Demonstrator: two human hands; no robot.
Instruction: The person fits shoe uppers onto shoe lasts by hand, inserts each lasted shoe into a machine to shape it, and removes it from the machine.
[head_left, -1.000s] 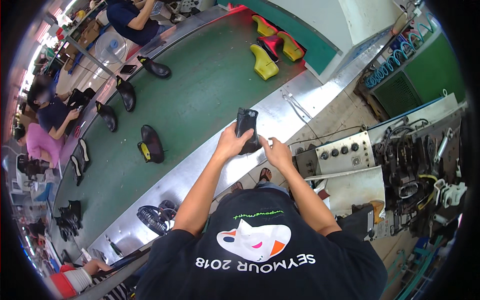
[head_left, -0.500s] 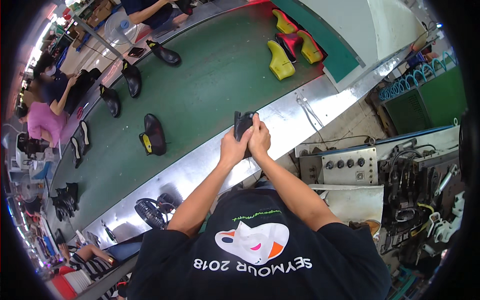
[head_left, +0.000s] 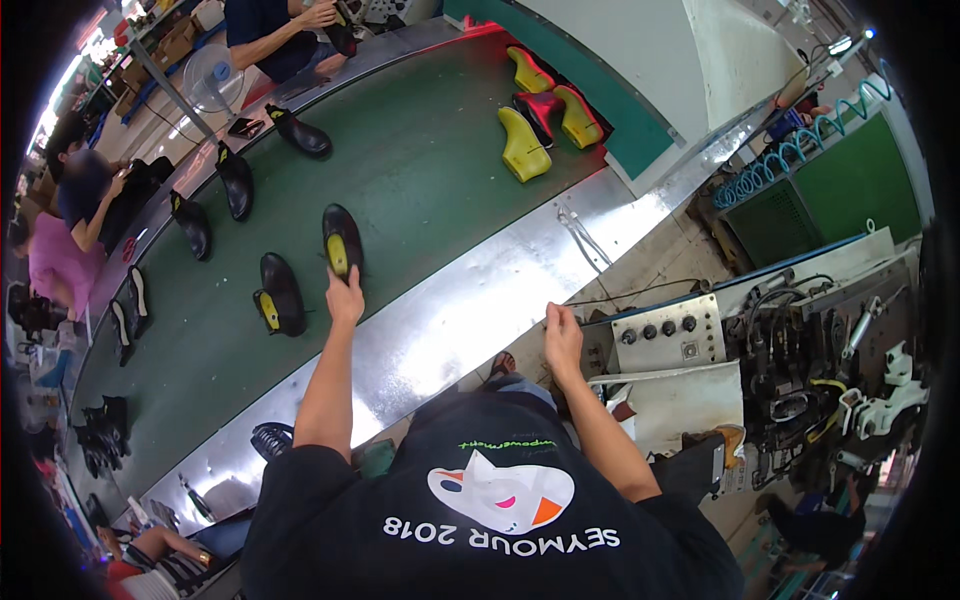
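Note:
My left hand (head_left: 345, 297) grips the heel end of a black shoe (head_left: 343, 228) with a yellow form inside its opening. The shoe is at the green conveyor belt (head_left: 420, 180), toe pointing away from me; whether it rests fully on the surface I cannot tell. Just left of it lies another black shoe (head_left: 281, 290) with yellow in its opening. My right hand (head_left: 563, 340) hovers over the near edge of the metal ledge, fingers curled together; anything small inside them is hidden.
Yellow shoe forms (head_left: 523, 145) and a red one (head_left: 540, 112) lie by the machine housing (head_left: 640, 110). Pliers (head_left: 583, 238) rest on the metal ledge (head_left: 450, 325). More black shoes (head_left: 235, 180) stand along the far side. At right is a control panel (head_left: 670, 333). Other people work across the belt.
Both hands held a black shoe over the ledge. Now my left hand has carried it left onto the belt area, while my right hand has let go and drawn back to the right.

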